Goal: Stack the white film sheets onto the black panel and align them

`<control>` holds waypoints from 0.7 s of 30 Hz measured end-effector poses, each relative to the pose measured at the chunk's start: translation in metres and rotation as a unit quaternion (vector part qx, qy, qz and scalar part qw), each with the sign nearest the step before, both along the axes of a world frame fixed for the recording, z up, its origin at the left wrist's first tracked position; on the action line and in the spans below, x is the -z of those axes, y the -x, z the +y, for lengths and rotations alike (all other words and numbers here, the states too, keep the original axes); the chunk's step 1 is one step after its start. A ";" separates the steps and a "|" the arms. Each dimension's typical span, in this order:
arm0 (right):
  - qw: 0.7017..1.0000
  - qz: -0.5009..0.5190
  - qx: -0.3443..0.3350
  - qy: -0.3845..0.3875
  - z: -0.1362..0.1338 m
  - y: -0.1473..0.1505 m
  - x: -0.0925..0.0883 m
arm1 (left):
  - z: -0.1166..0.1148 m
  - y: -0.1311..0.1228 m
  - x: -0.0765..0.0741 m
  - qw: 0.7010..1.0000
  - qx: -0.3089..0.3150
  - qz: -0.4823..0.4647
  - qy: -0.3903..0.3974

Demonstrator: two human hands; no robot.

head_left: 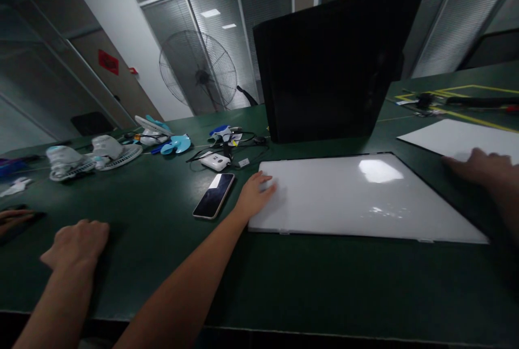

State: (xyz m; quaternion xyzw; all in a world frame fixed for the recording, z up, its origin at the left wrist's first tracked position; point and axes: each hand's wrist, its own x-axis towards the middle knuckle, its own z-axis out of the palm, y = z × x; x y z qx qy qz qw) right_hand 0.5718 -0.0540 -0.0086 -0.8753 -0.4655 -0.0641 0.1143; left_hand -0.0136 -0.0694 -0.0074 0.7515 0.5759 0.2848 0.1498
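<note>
A large white flat panel [365, 198] lies on the green table [284, 284]. My left hand [254, 193] reaches forward and rests on the panel's near left corner, fingers flat, holding nothing. My right hand [480, 168] hovers blurred at the far right, just past the panel's right edge. Its fingers stretch out towards a white sheet [454, 138]. A dark phone [214, 195] lies face up just left of my left hand.
A black monitor [332, 62] stands behind the panel. Another person's hand [77, 241] rests at the near left, and a second hand [12, 218] lies at the left edge. Small fan parts [97, 154], a white power bank [215, 161] and cables lie at the back left.
</note>
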 end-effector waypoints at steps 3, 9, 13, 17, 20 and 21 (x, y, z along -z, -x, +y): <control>0.996 0.053 0.042 0.050 0.006 -0.011 0.011 | 0.000 0.000 -0.002 1.000 -0.021 -0.017 -0.013; 0.992 0.050 0.052 0.103 0.004 0.014 -0.007 | 0.000 0.001 -0.004 0.999 -0.037 -0.023 -0.021; 0.996 -0.007 0.023 0.087 -0.011 0.053 -0.038 | 0.001 0.002 0.000 0.999 -0.035 -0.016 -0.029; 0.992 -0.071 -0.084 0.062 -0.024 0.125 -0.059 | 0.002 0.003 0.005 0.999 -0.028 -0.009 -0.036; 0.972 -0.103 -0.206 0.051 -0.036 0.191 -0.056 | 0.002 0.003 0.007 0.999 -0.029 -0.005 -0.038; 0.960 -0.109 -0.251 0.052 -0.042 0.211 -0.052 | 0.002 0.003 0.007 0.999 -0.029 -0.005 -0.039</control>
